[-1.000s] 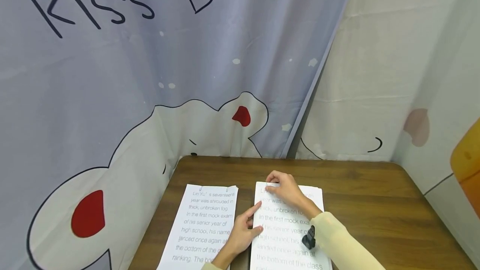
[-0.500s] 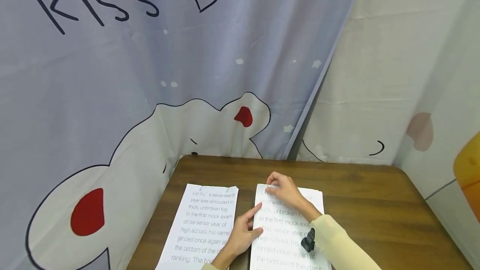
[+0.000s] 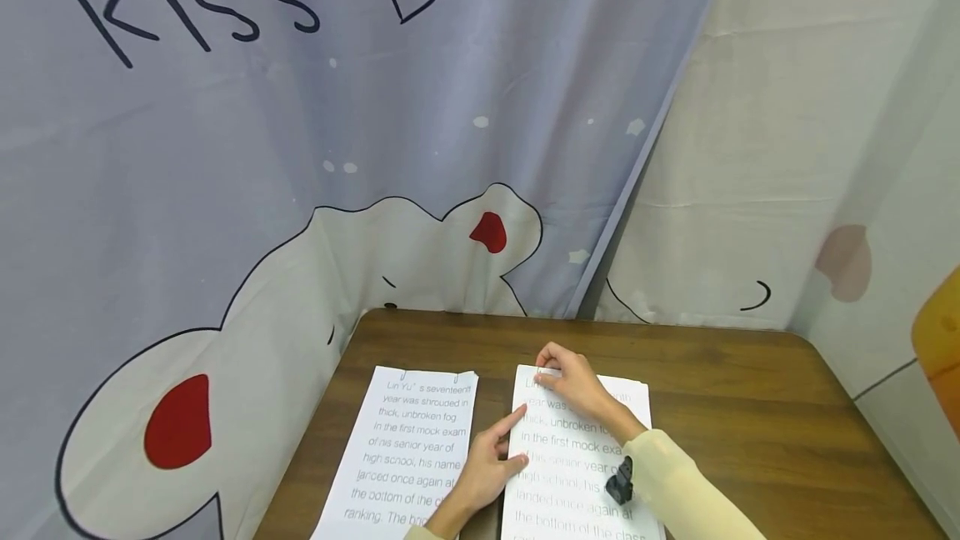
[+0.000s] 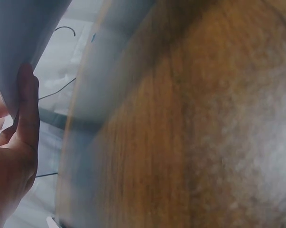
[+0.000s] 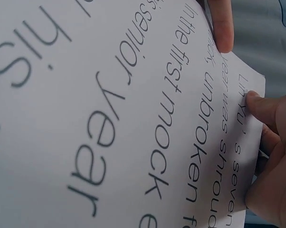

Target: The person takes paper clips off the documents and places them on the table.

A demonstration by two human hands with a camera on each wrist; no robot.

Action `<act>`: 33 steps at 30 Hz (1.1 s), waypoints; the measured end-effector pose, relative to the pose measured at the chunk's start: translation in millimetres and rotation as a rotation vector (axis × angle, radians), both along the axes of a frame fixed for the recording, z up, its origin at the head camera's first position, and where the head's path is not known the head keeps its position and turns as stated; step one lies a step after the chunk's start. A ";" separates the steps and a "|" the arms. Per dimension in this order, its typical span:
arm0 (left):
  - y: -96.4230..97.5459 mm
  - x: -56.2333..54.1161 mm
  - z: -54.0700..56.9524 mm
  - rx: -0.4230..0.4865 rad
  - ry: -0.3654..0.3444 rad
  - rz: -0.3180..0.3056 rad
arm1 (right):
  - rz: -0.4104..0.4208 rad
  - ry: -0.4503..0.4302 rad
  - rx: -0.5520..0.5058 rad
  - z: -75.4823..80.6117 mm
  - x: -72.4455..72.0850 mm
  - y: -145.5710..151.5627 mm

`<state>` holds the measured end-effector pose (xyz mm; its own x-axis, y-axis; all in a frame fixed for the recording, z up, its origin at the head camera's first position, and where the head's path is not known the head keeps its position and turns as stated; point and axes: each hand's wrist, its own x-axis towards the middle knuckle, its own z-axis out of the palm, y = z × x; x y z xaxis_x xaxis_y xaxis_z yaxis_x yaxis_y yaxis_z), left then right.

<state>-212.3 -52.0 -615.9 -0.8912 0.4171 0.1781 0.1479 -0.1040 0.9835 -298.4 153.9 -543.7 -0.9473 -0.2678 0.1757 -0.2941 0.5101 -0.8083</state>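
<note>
A printed stack of paper [image 3: 573,473] is on the right of the table, its upper part raised in the wrist views. My left hand [image 3: 486,467] holds its left edge, thumb on the front; in the left wrist view the fingers [image 4: 29,99] extend behind the paper. At the top edge, my right hand [image 3: 573,382] pinches the sheets near the left corner. A thin wire line, like a paper clip, shows by those fingertips. In the right wrist view the right thumb [image 5: 259,105] presses on the first printed line, with other fingers partly hidden behind the edge.
A second printed stack [image 3: 408,448] lies to the left, with two paper clips along its top edge. Both stacks are on a brown wooden table [image 3: 735,407]. Behind it hangs a printed curtain [image 3: 225,148]. A black wrist device [image 3: 619,482] sits at the right cuff.
The view shifts slightly as the head moves. Both hands keep nearly the same places on the right stack.
</note>
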 end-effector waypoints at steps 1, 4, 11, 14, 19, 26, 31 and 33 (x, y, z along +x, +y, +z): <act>0.1 0.4 -0.1 0.001 0.000 0.001 | -0.001 -0.001 -0.001 -0.9 0.1 0.2; 0.7 1.4 -1.2 0.004 -0.002 0.002 | -0.008 -0.003 -0.001 -3.7 0.3 0.4; 1.6 2.7 -4.8 0.006 -0.003 0.007 | -0.006 -0.005 -0.006 -6.7 0.6 0.0; 1.4 2.0 -4.2 0.012 0.001 0.004 | -0.012 -0.001 -0.007 -5.9 1.1 -0.3; 1.9 1.7 -3.4 0.012 0.004 -0.007 | -0.029 0.004 -0.003 -5.8 1.3 -0.4; 3.7 3.1 -2.8 -0.001 -0.002 -0.002 | -0.047 -0.009 -0.044 -5.1 0.4 -1.2; 3.6 2.6 -1.9 0.002 0.002 -0.008 | -0.055 0.002 -0.047 -4.8 0.3 -1.5; 3.0 2.6 -2.2 0.004 0.007 -0.015 | -0.054 0.006 -0.052 -5.1 0.7 -1.7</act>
<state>-209.7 -49.1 -618.1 -0.8837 0.4295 0.1858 0.1527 -0.1105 0.9821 -297.8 152.2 -548.8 -0.9590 -0.2070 0.1937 -0.2723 0.4824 -0.8326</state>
